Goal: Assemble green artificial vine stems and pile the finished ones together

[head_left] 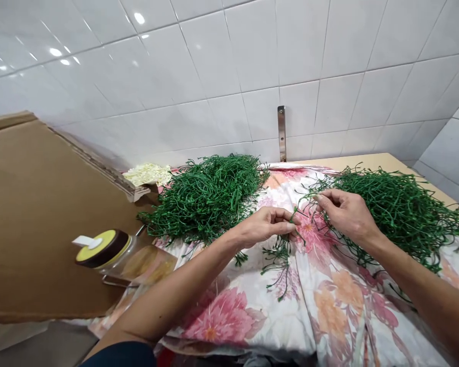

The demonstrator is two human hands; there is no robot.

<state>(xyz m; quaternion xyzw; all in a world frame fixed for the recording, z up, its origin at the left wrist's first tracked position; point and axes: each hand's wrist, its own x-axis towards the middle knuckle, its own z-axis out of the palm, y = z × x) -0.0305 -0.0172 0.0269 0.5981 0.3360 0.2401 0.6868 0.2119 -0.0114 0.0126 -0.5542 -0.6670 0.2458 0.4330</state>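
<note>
Between two heaps of thin green artificial stems, both of my hands are at work over a flowered cloth (229,318). The fingers of my left hand (263,225) are pinched on a green stem (299,213). My right hand (348,213) has thumb and forefinger closed on the tip of another green stem (309,195). Beneath my left fingers a small bunch of stems (279,257) lies on the cloth. One large heap (210,196) lies beyond my left forearm, the other heap (401,214) beside my right hand. Whether the two held stems are joined is unclear.
At left stand a cardboard box (53,219) and a tilted clear jar (147,262) with a yellow and brown lid. Small pale yellow pieces (147,174) are piled behind the box. A metal strip (282,135) rises against the tiled wall (248,46). Bare wooden tabletop (378,162) shows at back right.
</note>
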